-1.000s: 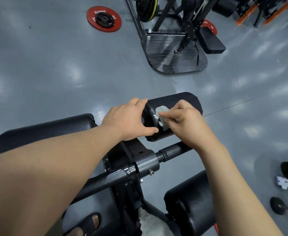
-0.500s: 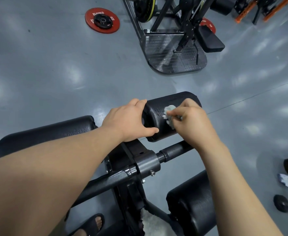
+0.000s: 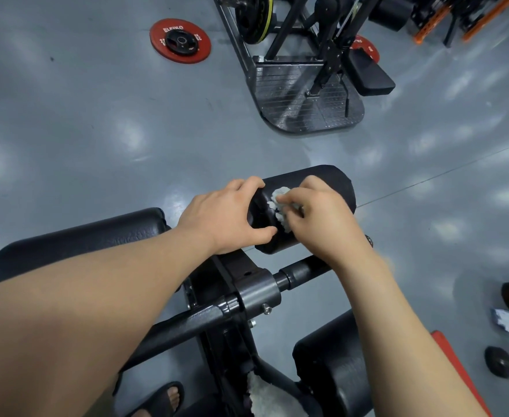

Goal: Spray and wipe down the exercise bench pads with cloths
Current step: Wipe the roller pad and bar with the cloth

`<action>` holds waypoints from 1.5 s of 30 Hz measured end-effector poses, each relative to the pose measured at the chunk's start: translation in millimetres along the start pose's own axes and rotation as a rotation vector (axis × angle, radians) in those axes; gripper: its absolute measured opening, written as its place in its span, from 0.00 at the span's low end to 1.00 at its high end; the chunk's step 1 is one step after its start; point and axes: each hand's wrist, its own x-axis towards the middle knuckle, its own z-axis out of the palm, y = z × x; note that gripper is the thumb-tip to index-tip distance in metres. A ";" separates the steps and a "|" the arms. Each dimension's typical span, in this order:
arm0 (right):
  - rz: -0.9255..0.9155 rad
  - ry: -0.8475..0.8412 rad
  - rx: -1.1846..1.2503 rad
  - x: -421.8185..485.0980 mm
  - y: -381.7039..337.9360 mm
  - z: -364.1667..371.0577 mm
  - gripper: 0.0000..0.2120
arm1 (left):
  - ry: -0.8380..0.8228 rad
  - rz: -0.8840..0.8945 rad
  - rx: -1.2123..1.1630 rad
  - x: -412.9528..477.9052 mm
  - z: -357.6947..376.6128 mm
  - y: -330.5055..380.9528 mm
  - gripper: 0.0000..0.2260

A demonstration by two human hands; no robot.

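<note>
Across the whole view, I see a grey gym floor [image 3: 96, 130]. At the far side stands a black machine with a ribbed footplate [image 3: 304, 109]. Nearer, at bottom centre, I see a black steel frame [image 3: 247, 296] with a crossbar. It carries three black pads:

- a long pad [image 3: 81, 239] at left;
- a roller pad [image 3: 331, 182] beyond the crossbar;
- a third pad [image 3: 337, 365] at lower right.

The left hand [image 3: 223, 218] grips the left end of the roller pad, fingers over the top and thumb curled across the end face. The right hand [image 3: 325, 218] is closed on a small white cloth [image 3: 280, 203]. It pinches the cloth and presses it against the roller pad, just beside the left hand.

A red weight plate [image 3: 180, 40] lies flat on the floor at upper left. A fluffy white cloth [image 3: 265, 398] sits against the frame at the bottom edge. At right, a crumpled wad [image 3: 504, 319] lies on the floor near a dumbbell [image 3: 500, 365].
</note>
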 end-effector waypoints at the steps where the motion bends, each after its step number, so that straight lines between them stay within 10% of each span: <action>1: 0.014 0.005 -0.005 1.2 3.1 -0.4 0.09 | 0.000 0.002 0.000 -0.2 0.2 0.0 0.36; 10: 0.028 0.018 0.025 -1.5 4.3 5.3 0.10 | -0.015 -0.020 0.045 1.0 2.0 -0.5 0.47; 16: 0.288 0.113 -0.076 11.6 28.5 -5.2 0.11 | -0.013 -0.002 0.022 0.9 2.4 -1.8 0.42; 24: 0.079 -0.064 -0.041 -0.9 14.9 -9.8 0.15 | 0.009 -0.003 -0.001 0.7 3.3 -1.9 0.34; 32: 0.466 0.098 -0.137 17.8 55.1 -19.8 0.15 | -0.003 0.002 0.009 0.5 2.7 -2.0 0.33; 39: 0.195 -0.065 -0.124 13.6 34.5 -12.3 0.14 | 0.001 0.003 0.012 1.5 3.5 -2.5 0.30; 45: 0.483 0.096 -0.062 18.2 64.6 -20.8 0.18 | 0.024 0.016 -0.001 -0.7 1.6 -1.6 0.27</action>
